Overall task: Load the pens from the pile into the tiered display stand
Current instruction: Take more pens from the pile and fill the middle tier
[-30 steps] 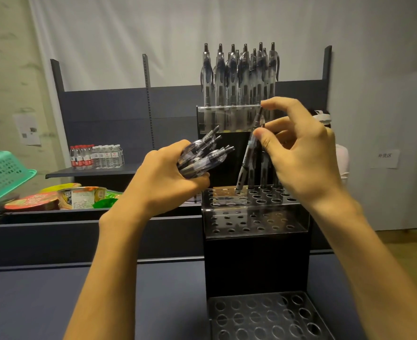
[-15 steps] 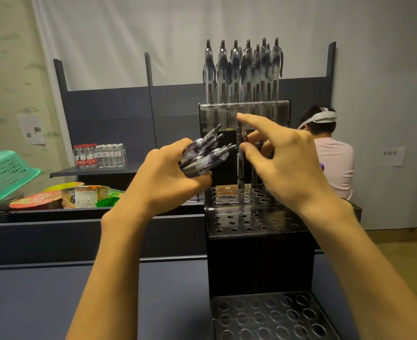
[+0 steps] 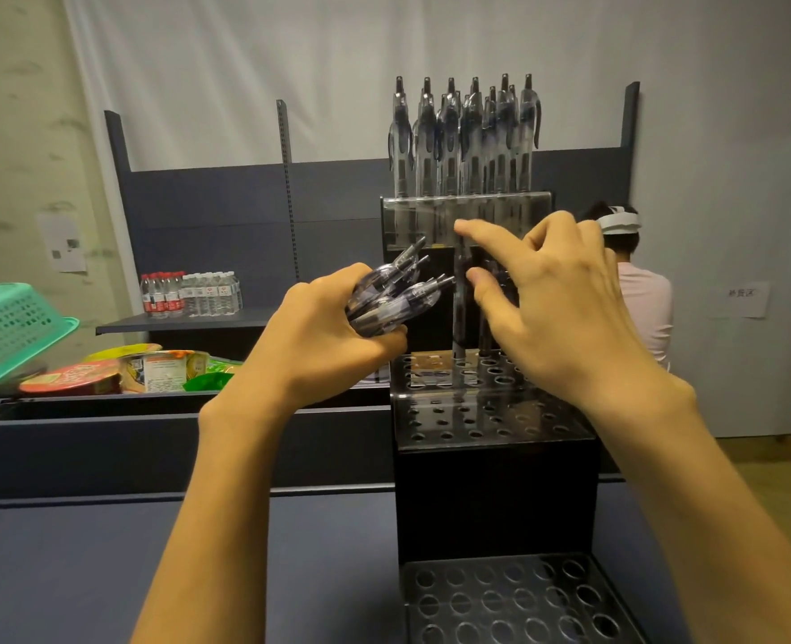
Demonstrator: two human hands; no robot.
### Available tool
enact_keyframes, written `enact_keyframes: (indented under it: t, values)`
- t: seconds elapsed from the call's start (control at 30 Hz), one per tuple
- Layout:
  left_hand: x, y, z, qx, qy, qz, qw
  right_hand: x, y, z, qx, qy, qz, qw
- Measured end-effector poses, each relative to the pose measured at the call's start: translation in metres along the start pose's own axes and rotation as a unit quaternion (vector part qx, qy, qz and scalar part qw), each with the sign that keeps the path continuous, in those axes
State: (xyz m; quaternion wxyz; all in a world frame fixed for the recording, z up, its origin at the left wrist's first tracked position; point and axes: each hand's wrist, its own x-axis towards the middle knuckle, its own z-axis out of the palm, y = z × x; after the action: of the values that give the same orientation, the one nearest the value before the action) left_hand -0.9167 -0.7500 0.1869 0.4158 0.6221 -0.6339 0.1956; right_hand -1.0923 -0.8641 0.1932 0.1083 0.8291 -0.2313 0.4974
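While my left hand grips a bundle of pens just left of the tiered display stand, my right hand hangs beside it at the middle tier, fingers spread and relaxed, holding nothing, near an upright pen seated in a hole there. The top tier is already filled. Risk noted: the loose right fingers could knock that pen askew, or the bundle could slip if my grip slackens. A second ago the right hand pinched a tilted pen; it has since released it.
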Motion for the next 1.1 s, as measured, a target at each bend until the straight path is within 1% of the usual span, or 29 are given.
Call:
enact_keyframes:
  t: [0.13, 0.27, 0.33, 0.43, 0.53, 0.6, 0.83, 1.03, 1.1]
  values:
    - [0.001, -0.001, 0.001, -0.001, 0.000, 0.003, 1.000, 0.000, -0.004, 0.005, 0.002, -0.041, 0.008, 0.999]
    - [0.000, -0.002, 0.001, -0.001, -0.005, 0.002, 1.000, 0.001, -0.004, 0.005, 0.025, -0.013, 0.004, 1.000]
    - [0.000, -0.002, 0.001, -0.002, -0.006, 0.001, 1.000, 0.001, -0.004, 0.004, 0.071, 0.002, 0.009, 0.997]
    - [0.000, -0.002, 0.000, -0.002, -0.003, 0.003, 1.000, 0.002, -0.008, 0.001, 0.178, 0.003, 0.006, 0.984]
    - [0.000, -0.003, -0.002, -0.007, 0.001, 0.001, 1.000, 0.002, -0.012, -0.004, 0.306, -0.042, 0.012, 0.951]
    - [-0.001, -0.003, -0.002, -0.004, 0.002, 0.004, 1.000, 0.002, -0.012, -0.004, 0.350, -0.065, 0.028, 0.934]
    - [0.000, 0.003, -0.001, -0.029, -0.004, 0.026, 0.999, 0.004, -0.009, -0.002, 0.392, -0.080, 0.028, 0.916]
    - [0.000, 0.005, -0.001, -0.035, -0.013, 0.019, 0.999, 0.006, -0.010, -0.006, 0.397, -0.083, 0.062, 0.912]
    - [-0.001, 0.005, -0.001, -0.034, -0.021, 0.008, 0.999, 0.006, -0.011, -0.007, 0.413, -0.077, 0.080, 0.904]
